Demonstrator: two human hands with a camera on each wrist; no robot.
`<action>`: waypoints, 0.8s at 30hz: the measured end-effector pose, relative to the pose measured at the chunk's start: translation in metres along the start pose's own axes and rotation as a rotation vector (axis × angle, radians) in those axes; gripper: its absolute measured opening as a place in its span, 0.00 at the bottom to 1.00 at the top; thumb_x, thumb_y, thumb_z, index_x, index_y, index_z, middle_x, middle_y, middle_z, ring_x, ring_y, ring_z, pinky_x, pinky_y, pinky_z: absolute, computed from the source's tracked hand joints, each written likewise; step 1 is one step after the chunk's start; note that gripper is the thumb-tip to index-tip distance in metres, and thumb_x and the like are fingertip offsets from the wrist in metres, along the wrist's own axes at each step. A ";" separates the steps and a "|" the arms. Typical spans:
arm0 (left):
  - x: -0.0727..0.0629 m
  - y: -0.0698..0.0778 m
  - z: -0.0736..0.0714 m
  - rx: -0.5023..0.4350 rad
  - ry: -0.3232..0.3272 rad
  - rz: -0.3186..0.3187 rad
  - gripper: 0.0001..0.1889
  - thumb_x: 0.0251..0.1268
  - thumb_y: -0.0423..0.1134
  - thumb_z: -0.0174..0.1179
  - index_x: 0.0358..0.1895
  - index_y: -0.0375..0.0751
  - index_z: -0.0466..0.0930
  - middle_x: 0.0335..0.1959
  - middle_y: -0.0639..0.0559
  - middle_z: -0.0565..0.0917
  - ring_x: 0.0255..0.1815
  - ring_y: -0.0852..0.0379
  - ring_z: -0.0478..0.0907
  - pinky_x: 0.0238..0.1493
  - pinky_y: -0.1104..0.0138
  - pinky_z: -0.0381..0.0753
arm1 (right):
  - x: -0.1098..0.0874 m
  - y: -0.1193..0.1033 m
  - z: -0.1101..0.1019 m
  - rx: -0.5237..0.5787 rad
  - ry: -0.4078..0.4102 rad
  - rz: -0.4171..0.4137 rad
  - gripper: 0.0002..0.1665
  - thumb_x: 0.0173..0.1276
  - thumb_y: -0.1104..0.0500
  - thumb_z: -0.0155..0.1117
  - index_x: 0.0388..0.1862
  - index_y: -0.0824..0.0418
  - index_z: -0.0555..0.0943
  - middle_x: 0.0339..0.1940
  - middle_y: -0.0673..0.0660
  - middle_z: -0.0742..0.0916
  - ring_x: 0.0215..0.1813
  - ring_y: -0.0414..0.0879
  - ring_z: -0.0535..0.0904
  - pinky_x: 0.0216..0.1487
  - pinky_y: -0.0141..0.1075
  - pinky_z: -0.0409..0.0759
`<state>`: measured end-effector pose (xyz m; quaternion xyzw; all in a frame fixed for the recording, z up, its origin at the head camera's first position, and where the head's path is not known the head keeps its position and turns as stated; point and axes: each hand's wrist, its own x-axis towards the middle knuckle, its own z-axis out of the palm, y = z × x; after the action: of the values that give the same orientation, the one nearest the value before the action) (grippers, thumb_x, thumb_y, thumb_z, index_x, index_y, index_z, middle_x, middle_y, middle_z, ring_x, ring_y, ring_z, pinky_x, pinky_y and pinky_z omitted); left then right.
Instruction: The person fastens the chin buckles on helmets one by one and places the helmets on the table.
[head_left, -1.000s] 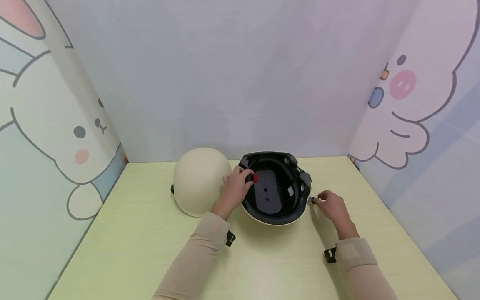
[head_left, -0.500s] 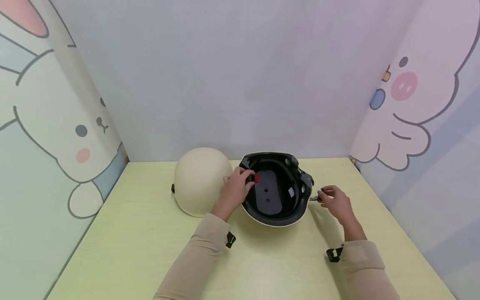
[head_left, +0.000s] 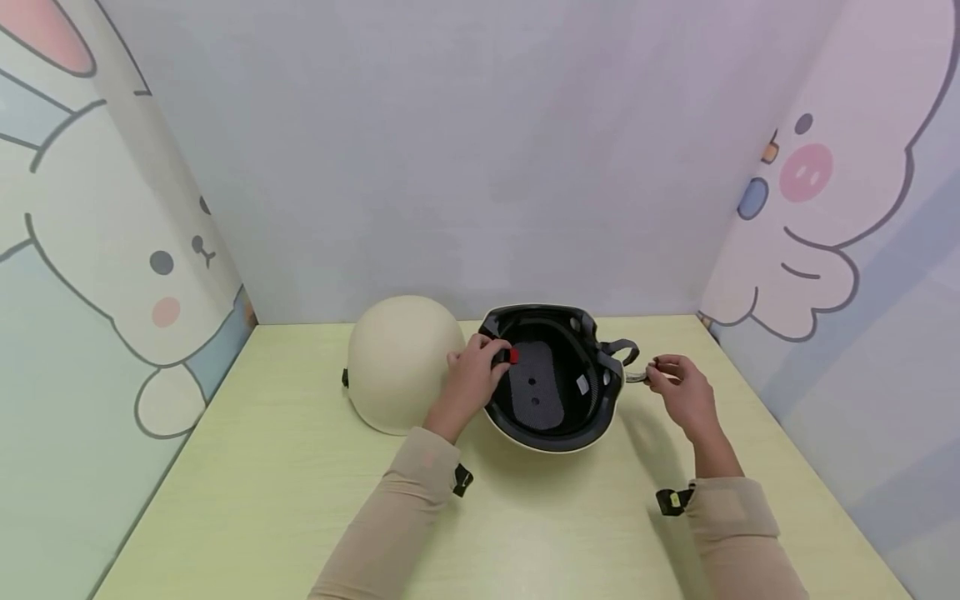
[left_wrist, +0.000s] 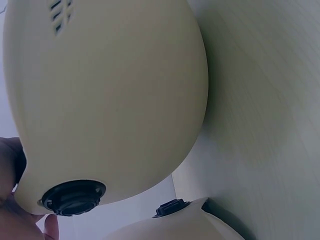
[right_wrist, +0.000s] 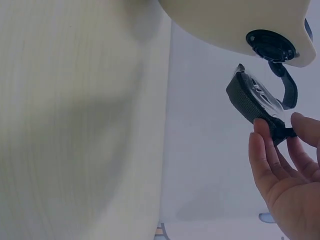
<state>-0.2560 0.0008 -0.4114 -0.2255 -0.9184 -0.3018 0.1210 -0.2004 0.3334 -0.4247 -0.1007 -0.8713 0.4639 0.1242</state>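
Note:
An upturned cream helmet (head_left: 536,433) shows its black padded inside in the head view. My left hand (head_left: 470,383) is at its left rim, pinching a black buckle with a red end (head_left: 513,356). In the left wrist view the outer shell (left_wrist: 115,100) fills most of the picture, and the fingers are largely hidden behind it. To the right of the helmet, my right hand (head_left: 681,396) pinches the end of a black chin strap (right_wrist: 247,102). The strap is bundled with a clear, shiny wrapping (right_wrist: 265,95), and a webbing loop (right_wrist: 289,90) links it to the round side fitting (right_wrist: 271,46).
A second cream helmet (head_left: 401,358) sits dome up just left of the upturned one. Both rest on a pale yellow-green table (head_left: 262,492). A plain backdrop (head_left: 480,167) rises behind, with cartoon-printed panels (head_left: 832,208) on both sides.
My right hand has moved rightward and upward, drawing the chin strap out from the helmet's right rim; a black loop now stands out there. The left hand stays in place.

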 end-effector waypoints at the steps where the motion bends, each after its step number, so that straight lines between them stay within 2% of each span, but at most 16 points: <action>1: 0.000 0.000 0.000 -0.002 -0.002 0.000 0.14 0.69 0.42 0.61 0.56 0.49 0.81 0.52 0.46 0.74 0.48 0.51 0.74 0.42 0.55 0.59 | 0.000 -0.002 -0.001 0.006 0.004 -0.007 0.27 0.75 0.51 0.57 0.62 0.71 0.70 0.58 0.69 0.79 0.36 0.25 0.78 0.42 0.27 0.77; 3: 0.000 0.001 0.000 -0.006 -0.006 -0.001 0.14 0.69 0.42 0.61 0.56 0.49 0.81 0.52 0.46 0.74 0.48 0.51 0.74 0.43 0.55 0.59 | 0.000 -0.005 -0.002 0.006 0.015 -0.024 0.27 0.75 0.52 0.58 0.61 0.71 0.71 0.57 0.69 0.80 0.35 0.24 0.77 0.40 0.23 0.75; 8: 0.001 0.000 0.001 -0.035 0.000 0.001 0.14 0.69 0.40 0.62 0.55 0.47 0.81 0.52 0.44 0.74 0.49 0.50 0.75 0.46 0.54 0.61 | 0.000 -0.016 -0.006 -0.004 0.052 -0.076 0.26 0.74 0.51 0.59 0.61 0.70 0.74 0.56 0.68 0.81 0.35 0.22 0.77 0.39 0.22 0.73; 18: 0.003 -0.002 0.001 -0.060 0.031 0.045 0.14 0.67 0.38 0.63 0.54 0.44 0.81 0.51 0.43 0.75 0.49 0.49 0.75 0.47 0.54 0.65 | -0.001 -0.040 -0.011 -0.068 0.079 -0.113 0.27 0.73 0.48 0.60 0.61 0.66 0.76 0.54 0.64 0.83 0.38 0.21 0.74 0.42 0.27 0.72; 24: 0.002 -0.003 0.000 -0.096 0.045 0.095 0.15 0.67 0.37 0.63 0.55 0.41 0.81 0.51 0.42 0.74 0.44 0.48 0.77 0.46 0.56 0.74 | -0.004 -0.055 -0.008 -0.071 0.068 -0.136 0.27 0.71 0.47 0.62 0.61 0.64 0.77 0.54 0.62 0.84 0.39 0.22 0.74 0.43 0.28 0.73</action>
<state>-0.2595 -0.0009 -0.4123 -0.2674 -0.8882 -0.3445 0.1447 -0.1974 0.3085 -0.3747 -0.0612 -0.8872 0.4197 0.1813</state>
